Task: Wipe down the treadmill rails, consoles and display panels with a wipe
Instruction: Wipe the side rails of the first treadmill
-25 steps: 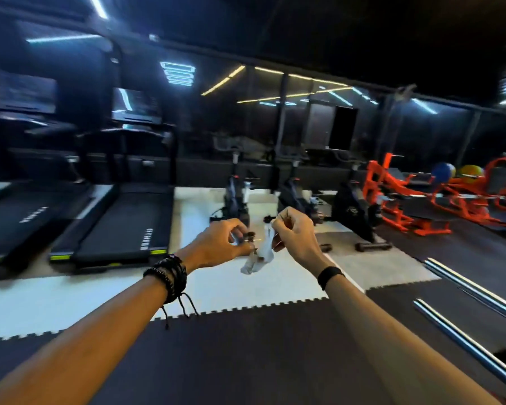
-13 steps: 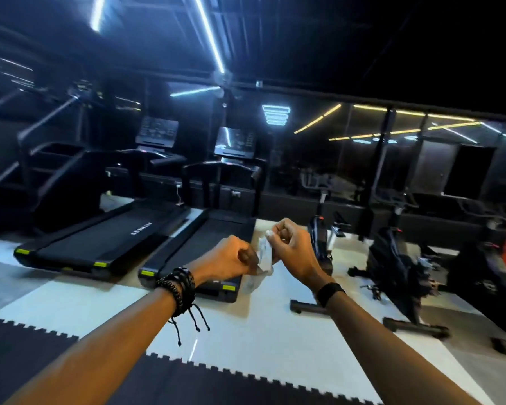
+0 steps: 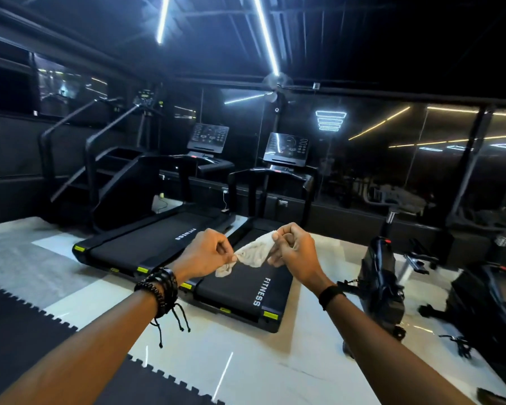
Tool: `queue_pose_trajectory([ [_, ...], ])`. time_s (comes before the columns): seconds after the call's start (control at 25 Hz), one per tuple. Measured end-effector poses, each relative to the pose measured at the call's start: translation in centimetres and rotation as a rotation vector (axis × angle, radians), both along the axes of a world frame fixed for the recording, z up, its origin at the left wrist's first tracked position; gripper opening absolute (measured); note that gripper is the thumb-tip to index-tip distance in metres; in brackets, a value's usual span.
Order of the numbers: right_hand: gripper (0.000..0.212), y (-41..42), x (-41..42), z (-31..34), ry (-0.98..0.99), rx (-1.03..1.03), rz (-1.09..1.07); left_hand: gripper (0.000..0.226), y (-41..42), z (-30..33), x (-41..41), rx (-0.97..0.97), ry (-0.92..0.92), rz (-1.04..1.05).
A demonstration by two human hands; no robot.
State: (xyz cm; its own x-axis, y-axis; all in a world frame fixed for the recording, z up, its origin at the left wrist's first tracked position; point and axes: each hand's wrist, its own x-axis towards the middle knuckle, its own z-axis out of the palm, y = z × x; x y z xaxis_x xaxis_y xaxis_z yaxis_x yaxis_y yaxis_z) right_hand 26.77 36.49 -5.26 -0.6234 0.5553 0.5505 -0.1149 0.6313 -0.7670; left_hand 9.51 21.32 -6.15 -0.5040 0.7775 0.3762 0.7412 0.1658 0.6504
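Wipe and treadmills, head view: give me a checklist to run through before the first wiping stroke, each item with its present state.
1. Wipe in hand: ok, left hand and right hand both pinch it.
2. Wipe opened flat: not ok, bunched and twisted between the hands.
3. Wipe damp: cannot tell.
4. Nearer treadmill within reach: not ok, its console stands well beyond the hands.
5. Path to its deck: ok, bare floor ahead.
6. Rails free of items: cannot tell, too dark.
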Motion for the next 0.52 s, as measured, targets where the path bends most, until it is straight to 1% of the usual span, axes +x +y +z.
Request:
queue_pose_trajectory([
  [0.08, 0.011, 3.0, -4.0, 0.6, -0.057, 0.012, 0.022, 0.018, 2.3, 0.3, -4.5, 0.020, -0.038, 0.038],
  [0.24, 0.012, 8.7, -11.0, 1.5, -0.057, 0.034, -0.014, 0.014, 6.5, 1.2, -11.7, 0.083, -0.088, 0.069],
  [0.32, 0.012, 11.4, -14.2, 0.1, -0.094, -0.016, -0.049, 0.012, 8.7, 0.4, -15.3, 0.123, -0.105, 0.115],
  [0.4, 0.013, 14.0, -17.1, -1.6, -0.095, -0.076, -0.082, 0.011, 10.9, -1.0, -18.0, 0.115, -0.115, 0.138],
  [0.52, 0.013, 17.4, -21.0, -3.3, -0.123, -0.157, -0.048, 0.012, 14.4, -2.4, -20.8, 0.117, -0.188, 0.153],
])
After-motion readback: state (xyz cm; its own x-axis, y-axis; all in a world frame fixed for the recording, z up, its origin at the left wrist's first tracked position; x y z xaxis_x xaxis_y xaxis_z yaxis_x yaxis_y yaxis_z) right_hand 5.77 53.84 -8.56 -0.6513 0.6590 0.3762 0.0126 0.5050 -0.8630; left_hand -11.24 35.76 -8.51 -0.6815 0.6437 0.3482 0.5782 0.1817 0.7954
